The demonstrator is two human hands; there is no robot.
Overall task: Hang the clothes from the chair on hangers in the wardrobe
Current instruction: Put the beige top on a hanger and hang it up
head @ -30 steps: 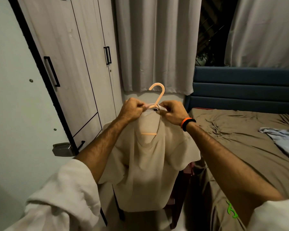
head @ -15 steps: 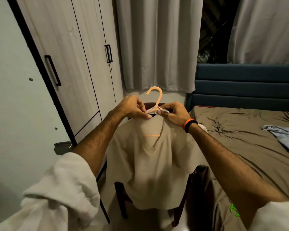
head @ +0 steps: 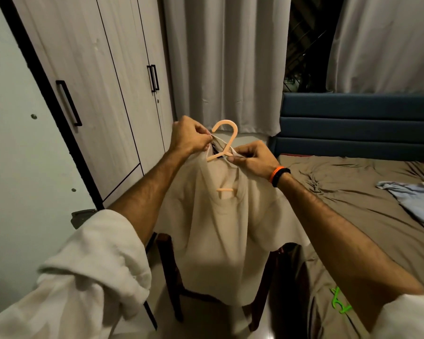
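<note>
Fingers (head: 207, 137) of both hands pinch the limp, light shirt (head: 220, 231) collar beside the stiff hanger (head: 227, 140) hook; best hold there.

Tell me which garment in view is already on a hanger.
The beige shirt, pinched at the collar by the left hand and right hand, with the peach hanger through its neck. The pale blue garment lies loose on the bed.
</note>
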